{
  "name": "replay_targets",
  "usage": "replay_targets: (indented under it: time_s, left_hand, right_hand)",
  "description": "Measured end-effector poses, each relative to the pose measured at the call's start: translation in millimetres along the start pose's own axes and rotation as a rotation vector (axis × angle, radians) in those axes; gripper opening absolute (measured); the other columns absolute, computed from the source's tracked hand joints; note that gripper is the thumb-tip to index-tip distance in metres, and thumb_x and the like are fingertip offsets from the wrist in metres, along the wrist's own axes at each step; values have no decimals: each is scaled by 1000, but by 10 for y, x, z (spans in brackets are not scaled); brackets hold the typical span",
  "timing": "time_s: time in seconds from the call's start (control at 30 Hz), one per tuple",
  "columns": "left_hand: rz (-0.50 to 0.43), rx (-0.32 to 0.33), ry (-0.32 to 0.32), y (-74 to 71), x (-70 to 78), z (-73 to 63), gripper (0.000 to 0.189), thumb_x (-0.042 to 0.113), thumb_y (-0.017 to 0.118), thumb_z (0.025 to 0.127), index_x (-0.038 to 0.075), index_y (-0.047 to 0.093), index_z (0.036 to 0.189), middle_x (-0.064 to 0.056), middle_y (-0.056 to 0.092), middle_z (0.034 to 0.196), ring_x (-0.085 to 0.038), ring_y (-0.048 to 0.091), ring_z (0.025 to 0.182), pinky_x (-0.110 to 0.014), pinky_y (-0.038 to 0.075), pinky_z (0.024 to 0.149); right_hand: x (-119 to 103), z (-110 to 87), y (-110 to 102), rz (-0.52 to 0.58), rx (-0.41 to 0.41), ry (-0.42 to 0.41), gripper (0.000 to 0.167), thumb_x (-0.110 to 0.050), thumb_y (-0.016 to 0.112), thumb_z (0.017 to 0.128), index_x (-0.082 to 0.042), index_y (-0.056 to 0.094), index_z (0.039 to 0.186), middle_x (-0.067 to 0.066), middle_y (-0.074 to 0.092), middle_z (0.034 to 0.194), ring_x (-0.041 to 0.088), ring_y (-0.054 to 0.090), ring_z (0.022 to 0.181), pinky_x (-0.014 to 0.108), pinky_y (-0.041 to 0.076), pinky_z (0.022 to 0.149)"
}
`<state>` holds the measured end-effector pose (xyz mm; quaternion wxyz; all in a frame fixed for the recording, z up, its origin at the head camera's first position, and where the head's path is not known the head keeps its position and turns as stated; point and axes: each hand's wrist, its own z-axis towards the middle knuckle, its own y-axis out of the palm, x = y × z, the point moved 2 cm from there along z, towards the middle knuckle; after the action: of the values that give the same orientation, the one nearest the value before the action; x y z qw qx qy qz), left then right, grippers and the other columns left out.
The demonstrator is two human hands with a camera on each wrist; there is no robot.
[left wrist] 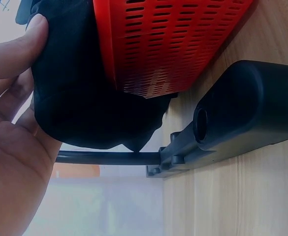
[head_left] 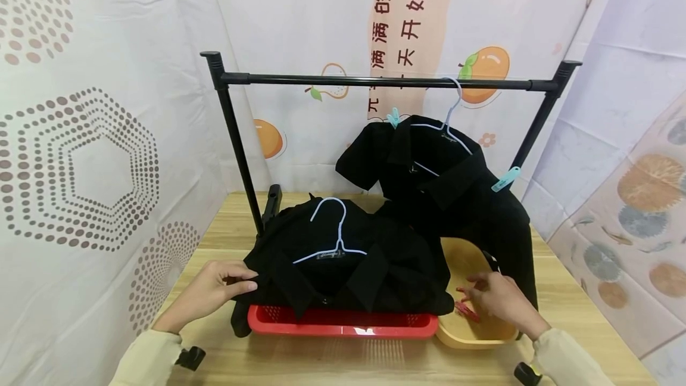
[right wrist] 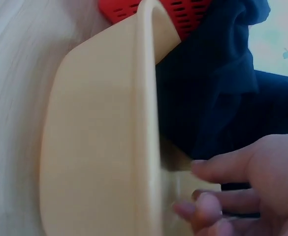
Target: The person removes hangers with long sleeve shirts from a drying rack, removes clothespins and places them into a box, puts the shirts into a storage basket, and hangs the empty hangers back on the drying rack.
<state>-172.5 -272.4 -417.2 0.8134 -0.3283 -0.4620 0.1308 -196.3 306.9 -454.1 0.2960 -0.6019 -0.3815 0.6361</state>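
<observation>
A black collared shirt [head_left: 407,267] lies over a red basket [head_left: 343,330], a pale hanger [head_left: 340,231] in its neck with the hook up. At the shirt's left side, my left hand [head_left: 217,290] pinches the black fabric between thumb and fingers; the left wrist view has this cloth [left wrist: 80,98] bunched beside the basket wall. My right hand [head_left: 501,298] reaches into a yellow basin [head_left: 477,343], fingertips right at several red clothespins [head_left: 467,311]. In the right wrist view its thumb and fingers [right wrist: 227,167] stand apart just inside the basin's rim.
Another black shirt [head_left: 455,195] hangs on a hanger from the black rack's bar [head_left: 364,81], light-blue clothespins [head_left: 506,179] at its shoulders. Its lower part drapes down beside the basin. The rack's black foot [left wrist: 252,108] stands on the wooden table [head_left: 214,344] next to the red basket.
</observation>
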Motion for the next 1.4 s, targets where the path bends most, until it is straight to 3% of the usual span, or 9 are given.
replay_targets:
  time_s: [0.1, 0.2, 0.3, 0.47, 0.6, 0.77, 0.93, 1.17, 1.4]
  left_hand:
    - [3, 6, -1, -2, -3, 5, 13, 12, 79, 92, 15, 82, 104, 11, 75, 94, -5, 62, 75, -27, 52, 63]
    - [6, 12, 1, -5, 1, 8, 14, 11, 79, 91, 16, 83, 103, 12, 74, 92, -5, 60, 72, -27, 50, 61]
    - [6, 17, -2, -7, 7, 11, 14, 11, 79, 91, 15, 82, 104, 13, 74, 91, -6, 59, 71, -27, 50, 60]
    - [15, 28, 9, -6, 14, 21, 14, 10, 79, 91, 14, 82, 104, 12, 74, 91, -6, 58, 70, -27, 50, 59]
    - [24, 40, 58, 4, 30, 32, 15, 5, 79, 89, 11, 82, 103, 13, 73, 90, -4, 57, 68, -26, 50, 58]
    - [96, 63, 194, 41, 114, 114, 18, -2, 80, 85, 6, 82, 101, 12, 71, 87, -1, 53, 65, -21, 47, 55]
    - [201, 96, 293, 63, 274, 282, 20, -4, 82, 82, 4, 82, 101, 11, 70, 87, 2, 51, 66, -14, 42, 57]
    - [240, 93, 415, 99, 538, 574, 18, -4, 83, 81, 5, 82, 98, 10, 65, 84, -1, 52, 69, -12, 43, 61]
    - [253, 112, 520, 133, 735, 805, 23, -11, 81, 79, 11, 74, 80, 10, 59, 81, -5, 52, 72, -14, 42, 65]
  right_hand:
    - [-93, 12, -31, 22, 69, -95, 24, -23, 71, 99, -3, 75, 113, -1, 76, 91, 20, 71, 87, 40, 55, 78]
    - [-249, 3, -51, 112, 116, -207, 22, -26, 66, 103, -9, 76, 113, -2, 75, 95, 12, 71, 78, 31, 56, 66]
    - [-440, -21, -41, 141, 145, -372, 16, -24, 67, 103, -15, 76, 112, -7, 72, 94, 4, 64, 69, 25, 53, 60]
    - [-701, -76, 40, 23, 157, -685, 13, -18, 76, 95, -19, 76, 108, -19, 60, 88, -4, 47, 64, 19, 44, 60]
    - [-783, -97, 82, -42, 222, -836, 14, -9, 79, 91, -19, 74, 100, -20, 56, 87, -5, 45, 67, 13, 40, 63]
    - [-837, -67, 51, -48, 308, -907, 12, -5, 76, 92, -15, 73, 98, -14, 59, 85, -2, 47, 68, 11, 39, 64]
    - [-962, -14, -15, -60, 381, -934, 27, 5, 82, 80, -10, 74, 100, -9, 62, 84, 1, 48, 68, 12, 40, 63]
    - [-1182, 22, -52, -70, 361, -958, 29, 8, 80, 80, -8, 74, 103, -6, 64, 87, 1, 49, 66, 11, 42, 62]
    - [-1300, 64, -40, -84, 354, -979, 26, 7, 80, 81, -6, 73, 102, -4, 62, 85, 3, 49, 65, 11, 43, 61]
